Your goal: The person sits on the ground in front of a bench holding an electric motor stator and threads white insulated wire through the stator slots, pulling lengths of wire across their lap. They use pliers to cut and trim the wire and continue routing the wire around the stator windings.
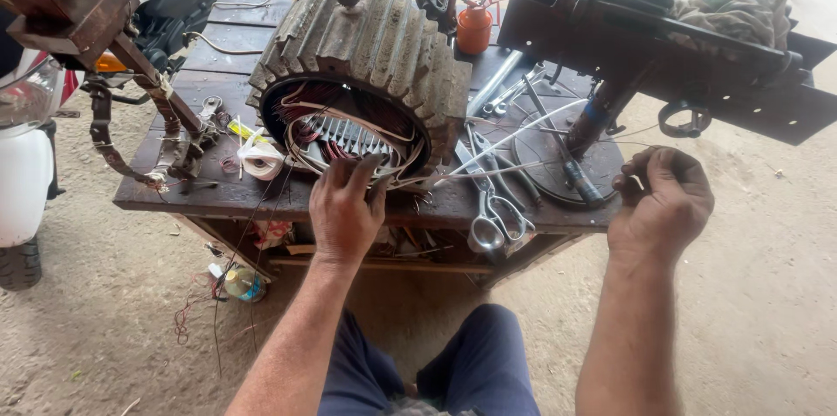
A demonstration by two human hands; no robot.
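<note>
Stator (pixel 362 76) on desk (pixel 218 194), centre of view, bore facing viewer. Ribbed grey-brown iron shell, lifting eye at 12 o'clock, copper-red windings and pale leads packed round the bore. Probably very heavy and rigid; best shifted by the eye or ribs, never by the windings, whose enamel looks easy to scrape. Left hand (pixel 347 211) at 6 o'clock of the bore, fingers curled onto the lower coil edge, pressing pale tie cord (pixel 523 132) against it. Cord thin, light, limp, likely slippery; pinch close to the end. Right hand (pixel 660 202) at 3 o'clock from stator, well off desk edge, fingers closed on the cord's end, line drawn taut back to the coils. Scissors (pixel 493 215) just right of left hand; orange oil can (pixel 474 28) at 1 o'clock; tape roll (pixel 261 159) at 9 o'clock.
</note>
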